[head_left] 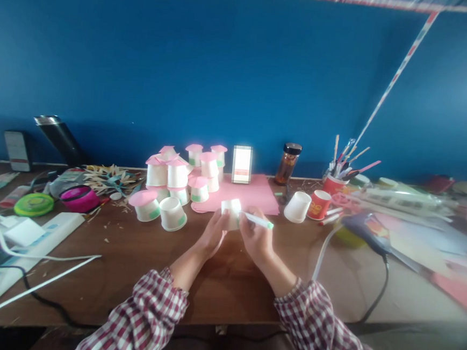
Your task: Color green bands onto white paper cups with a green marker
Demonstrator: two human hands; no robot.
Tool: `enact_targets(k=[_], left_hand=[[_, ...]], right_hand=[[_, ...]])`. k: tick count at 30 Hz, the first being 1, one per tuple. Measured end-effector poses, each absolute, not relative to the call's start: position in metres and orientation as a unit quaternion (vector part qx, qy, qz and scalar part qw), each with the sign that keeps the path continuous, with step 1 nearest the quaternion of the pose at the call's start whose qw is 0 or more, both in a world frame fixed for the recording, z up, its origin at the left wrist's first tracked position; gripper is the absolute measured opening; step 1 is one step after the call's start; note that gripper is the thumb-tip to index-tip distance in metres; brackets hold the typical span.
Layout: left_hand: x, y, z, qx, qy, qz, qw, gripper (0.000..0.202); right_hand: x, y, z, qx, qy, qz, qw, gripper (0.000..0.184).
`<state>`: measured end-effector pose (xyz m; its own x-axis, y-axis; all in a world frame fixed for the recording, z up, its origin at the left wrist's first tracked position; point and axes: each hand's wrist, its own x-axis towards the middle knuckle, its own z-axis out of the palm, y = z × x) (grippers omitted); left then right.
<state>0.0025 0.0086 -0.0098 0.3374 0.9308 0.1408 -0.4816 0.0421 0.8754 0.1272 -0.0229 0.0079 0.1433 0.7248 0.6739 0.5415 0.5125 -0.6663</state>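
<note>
My left hand (212, 234) is closed around a small white paper cup (231, 211), held just above the brown table (130, 253). My right hand (258, 236) grips a white marker with a green cap (259, 220), its tip end touching the cup's side. Both forearms wear red-checked sleeves. A sheet of pink paper (256, 195) lies just beyond the cup.
A cluster of several white cups with pink lids (176, 178) stands to the left. An upturned white cup (298, 206), a red cup (320, 204), a brown jar (288, 163) and a brush holder (335, 184) sit right. A white power strip (30, 234) with cables lies left; a glue gun (368, 231) lies right.
</note>
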Motion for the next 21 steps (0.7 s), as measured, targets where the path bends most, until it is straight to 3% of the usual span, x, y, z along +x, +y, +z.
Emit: enact_targets(k=[21], left_hand=[[0.0025,0.0091,-0.0141,0.451,0.275,0.519,0.672,0.034]], right_hand=[[0.1271,-0.0228,0.0062,-0.492,-0.647,0.094,0.575,0.016]])
